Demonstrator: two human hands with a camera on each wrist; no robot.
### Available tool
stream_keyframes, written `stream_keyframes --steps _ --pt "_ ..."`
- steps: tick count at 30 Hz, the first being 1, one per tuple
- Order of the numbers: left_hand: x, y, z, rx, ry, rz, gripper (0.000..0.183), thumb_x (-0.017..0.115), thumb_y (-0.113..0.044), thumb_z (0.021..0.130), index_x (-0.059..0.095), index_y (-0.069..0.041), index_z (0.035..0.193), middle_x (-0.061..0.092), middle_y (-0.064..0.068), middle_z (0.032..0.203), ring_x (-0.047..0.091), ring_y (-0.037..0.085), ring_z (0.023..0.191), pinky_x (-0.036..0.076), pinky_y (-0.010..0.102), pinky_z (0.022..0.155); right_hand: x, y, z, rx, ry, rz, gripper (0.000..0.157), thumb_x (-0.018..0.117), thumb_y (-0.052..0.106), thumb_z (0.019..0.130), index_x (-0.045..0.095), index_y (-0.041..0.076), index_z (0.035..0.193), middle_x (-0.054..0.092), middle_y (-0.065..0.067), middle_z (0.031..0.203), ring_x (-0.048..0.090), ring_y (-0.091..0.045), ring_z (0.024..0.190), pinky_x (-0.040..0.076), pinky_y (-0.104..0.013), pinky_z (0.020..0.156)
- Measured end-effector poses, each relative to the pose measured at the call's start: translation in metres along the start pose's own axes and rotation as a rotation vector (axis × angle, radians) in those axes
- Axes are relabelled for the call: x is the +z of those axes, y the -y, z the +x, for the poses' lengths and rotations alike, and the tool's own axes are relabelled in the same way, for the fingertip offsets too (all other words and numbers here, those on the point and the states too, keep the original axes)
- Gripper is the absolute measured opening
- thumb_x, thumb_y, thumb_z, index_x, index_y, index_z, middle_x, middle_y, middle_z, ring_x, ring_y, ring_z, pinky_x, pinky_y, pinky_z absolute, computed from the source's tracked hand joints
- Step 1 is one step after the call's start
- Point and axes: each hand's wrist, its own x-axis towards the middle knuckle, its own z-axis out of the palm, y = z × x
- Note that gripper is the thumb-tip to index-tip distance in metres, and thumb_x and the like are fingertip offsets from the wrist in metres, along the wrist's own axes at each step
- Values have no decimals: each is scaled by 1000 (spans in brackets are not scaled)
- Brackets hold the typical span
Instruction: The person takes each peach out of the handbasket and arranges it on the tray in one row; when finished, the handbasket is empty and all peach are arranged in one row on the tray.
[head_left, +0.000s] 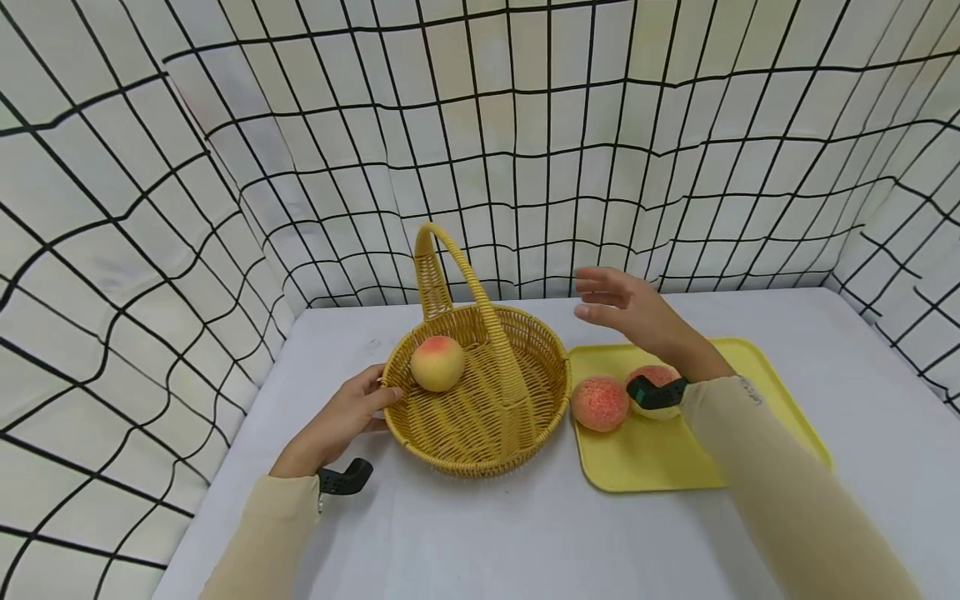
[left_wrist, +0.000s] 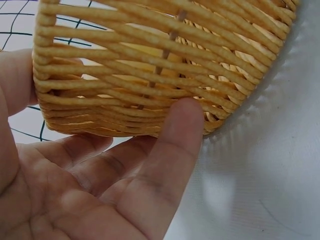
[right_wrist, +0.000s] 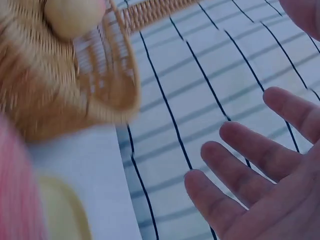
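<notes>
A yellow wicker basket with a tall arched handle stands on the table, one yellow peach with a red blush inside at its left. My left hand holds the basket's left rim, thumb over the edge; in the left wrist view its fingers lie against the woven outside. Raised above the far edge of the yellow tray, my right hand is empty, fingers extended and spread in the right wrist view. Two peaches lie on the tray: a pinkish-red one and another partly hidden by the right wrist.
A white cloth covers the table. White curtains with a black grid pattern enclose the back and both sides. The tray's left edge sits right beside the basket. Each wrist wears a black camera band.
</notes>
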Motion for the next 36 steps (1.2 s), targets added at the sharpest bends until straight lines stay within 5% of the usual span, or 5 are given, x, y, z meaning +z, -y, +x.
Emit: stream_keyframes --steps 10,19,25,36 --pt "3 0 3 2 -13 8 60 49 -19 110 28 -1 162 45 28 155 58 38 131 58 47 99 63 21 62 -2 224 69 59 70 39 99 50 29 153 58 -5 145 54 -27 135 46 -58 111" --pt "3 1 2 0 -14 11 60 50 -20 110 28 -1 162 45 27 156 58 38 131 58 47 99 101 18 98 30 312 118 65 76 30 95 51 15 153 56 -14 152 54 -28 137 51 -48 106" --pt "2 2 1 -9 -15 0 59 50 -20 110 29 -1 162 44 26 157 58 37 132 58 46 99 117 14 112 76 386 85 70 78 31 91 51 14 153 61 -16 144 62 -27 126 59 -41 93" --pt "1 2 -1 -14 -29 -11 60 51 -20 109 29 -3 162 44 25 157 58 37 132 58 47 100 143 18 119 150 490 99 71 83 22 82 57 14 148 61 1 142 58 -19 126 49 -40 109"
